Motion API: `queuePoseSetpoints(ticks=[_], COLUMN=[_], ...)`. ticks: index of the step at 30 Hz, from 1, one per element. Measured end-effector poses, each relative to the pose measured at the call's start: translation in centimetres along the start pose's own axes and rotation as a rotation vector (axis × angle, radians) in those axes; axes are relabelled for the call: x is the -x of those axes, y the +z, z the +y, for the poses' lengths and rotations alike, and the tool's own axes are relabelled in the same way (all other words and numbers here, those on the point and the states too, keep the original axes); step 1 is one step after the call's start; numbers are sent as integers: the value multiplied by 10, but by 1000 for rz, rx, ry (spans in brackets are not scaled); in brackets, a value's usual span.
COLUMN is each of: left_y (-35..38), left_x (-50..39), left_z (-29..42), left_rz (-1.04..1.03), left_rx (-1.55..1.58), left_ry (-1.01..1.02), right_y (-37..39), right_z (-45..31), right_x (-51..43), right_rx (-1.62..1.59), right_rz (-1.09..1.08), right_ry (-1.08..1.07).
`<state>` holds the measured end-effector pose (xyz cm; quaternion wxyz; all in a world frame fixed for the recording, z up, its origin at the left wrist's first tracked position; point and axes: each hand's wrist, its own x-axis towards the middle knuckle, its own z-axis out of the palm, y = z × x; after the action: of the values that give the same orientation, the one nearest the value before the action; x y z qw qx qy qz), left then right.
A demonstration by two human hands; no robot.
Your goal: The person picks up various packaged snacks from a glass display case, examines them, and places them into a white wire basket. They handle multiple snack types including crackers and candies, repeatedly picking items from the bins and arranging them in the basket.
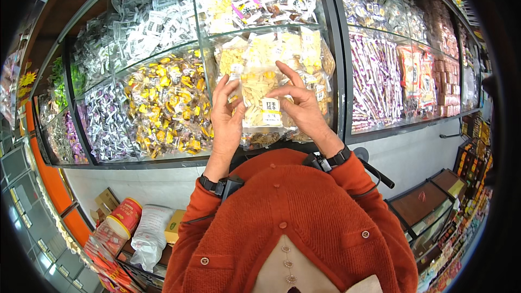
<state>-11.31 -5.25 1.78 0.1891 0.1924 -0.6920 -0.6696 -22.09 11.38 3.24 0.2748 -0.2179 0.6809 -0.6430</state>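
Observation:
A clear plastic bag of pale, flat seeds [255, 91] is upright in front of my chest, with a white and yellow printed label [270, 112] at its lower right. My left hand [226, 110] grips its left edge between thumb and fingers. At the right side, my right hand [301, 103] has thumb and index finger close together over the label's upper edge, while another finger stretches upward. Whether these fingers pinch the bag or only touch it is unclear. Behind both hands, similar bags of seeds [311, 47] fill a glass-sided compartment.
Left of that compartment lie yellow-wrapped sweets [167, 101]. Glass dividers [158, 55] and a dark frame post [338, 61] separate the bins. Purple-striped stick packets [374, 77] fill a bin at right. A red bucket [125, 213] and white sack [150, 232] stand low at left.

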Motion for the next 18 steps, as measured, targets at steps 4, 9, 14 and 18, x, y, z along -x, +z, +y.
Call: queuePoseSetpoints(ticks=[4,9,14,18], left_y=[4,2,1,-13], left_x=[-1,-2,-4,9], left_z=[35,53,52,3], left_rz=[-27,-64,-112,-252], left_rx=[105,-126,-262,-173], left_ry=[78,190,157,-164], right_y=[-8,-17,-21,-15], right_z=[-39,-55,-43,17], right_x=[-10,-12,-7,6], right_rx=[-60,-106,-124,-145], right_rz=[-15,-39,-80,-147], right_ry=[-133,-212,24,195])
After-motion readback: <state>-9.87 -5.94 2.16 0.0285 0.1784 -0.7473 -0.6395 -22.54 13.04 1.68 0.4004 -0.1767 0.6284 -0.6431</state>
